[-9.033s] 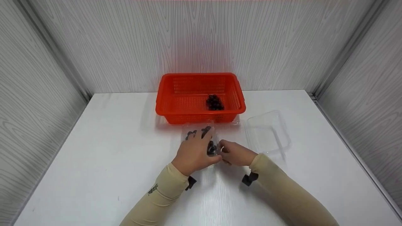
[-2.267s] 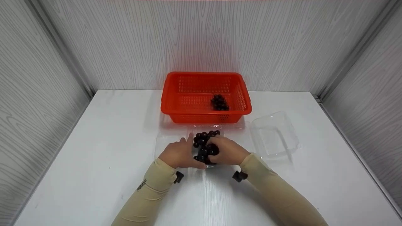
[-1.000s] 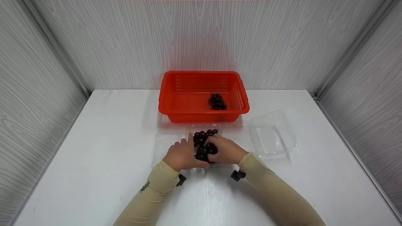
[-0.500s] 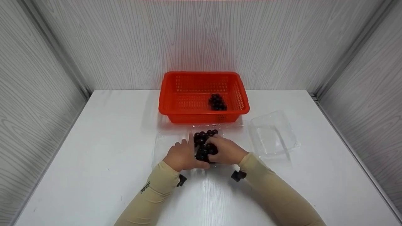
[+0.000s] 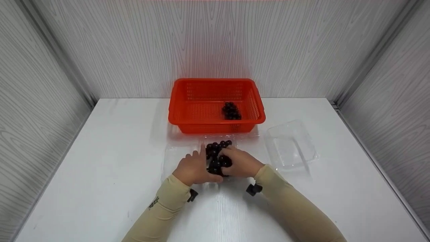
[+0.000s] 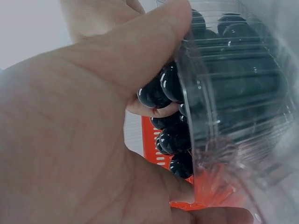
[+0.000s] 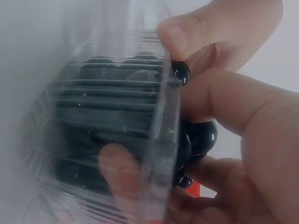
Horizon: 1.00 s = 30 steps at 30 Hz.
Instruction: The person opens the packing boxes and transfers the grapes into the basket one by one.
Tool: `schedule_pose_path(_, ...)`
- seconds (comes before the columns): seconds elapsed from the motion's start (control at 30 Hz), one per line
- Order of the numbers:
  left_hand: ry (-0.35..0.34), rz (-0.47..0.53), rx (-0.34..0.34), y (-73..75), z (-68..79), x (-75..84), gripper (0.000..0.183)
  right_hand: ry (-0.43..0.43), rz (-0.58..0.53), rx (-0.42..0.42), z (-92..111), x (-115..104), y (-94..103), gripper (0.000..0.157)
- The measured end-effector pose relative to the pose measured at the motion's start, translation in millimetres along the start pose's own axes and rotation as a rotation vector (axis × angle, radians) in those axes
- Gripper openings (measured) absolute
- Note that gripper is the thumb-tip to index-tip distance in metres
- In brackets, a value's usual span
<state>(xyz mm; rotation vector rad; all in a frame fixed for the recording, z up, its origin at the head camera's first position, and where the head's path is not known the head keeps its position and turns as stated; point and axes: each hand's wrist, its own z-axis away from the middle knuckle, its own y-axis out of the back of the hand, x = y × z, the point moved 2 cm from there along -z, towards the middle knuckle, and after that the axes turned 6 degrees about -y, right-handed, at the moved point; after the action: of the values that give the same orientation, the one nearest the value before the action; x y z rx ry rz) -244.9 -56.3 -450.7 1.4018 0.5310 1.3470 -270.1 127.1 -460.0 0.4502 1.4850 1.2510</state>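
A clear plastic clamshell box (image 5: 212, 137) stands in front of the red basket, its lid (image 5: 173, 158) lying folded open to the left. Dark grapes (image 5: 215, 164) fill it; some show above its rim in the right wrist view. My left hand (image 5: 192, 169) rests at the near left corner, forefinger straight along the left rim and thumb stretched along the front rim. My right hand (image 5: 243, 163) grips grapes from the right with curled fingers. One right fingertip (image 7: 120, 168) shows through the box wall. The right palm hides part of the grapes.
Behind the box, against the back wall, stands a red perforated basket (image 5: 215, 128) with another dark grape bunch (image 5: 231, 111) at its right. An open clear container (image 5: 290, 148) lies to the right on the white table (image 5: 111, 151).
Nine seconds ago my left hand lay over the box; now its lid is folded left and my right hand is on the grapes. Over the last second both hands stay nearly still.
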Motion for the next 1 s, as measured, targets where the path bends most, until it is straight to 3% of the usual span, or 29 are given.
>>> schedule_pose_path(0.4,-0.006,0.001,0.006,-1.0,0.2,-1.9,0.130,-0.008,0.004,-0.017,-0.6,-1.2,0.8,0.039)
schedule_pose_path(0.73,-0.022,-0.017,0.023,-1.6,-0.4,-3.9,0.131,0.049,0.012,-0.002,2.7,-1.1,0.3,0.035)
schedule_pose_path(1.0,-0.016,0.002,0.030,2.0,-0.1,-4.4,0.133,0.021,-0.026,0.000,3.8,-4.3,1.3,0.036)
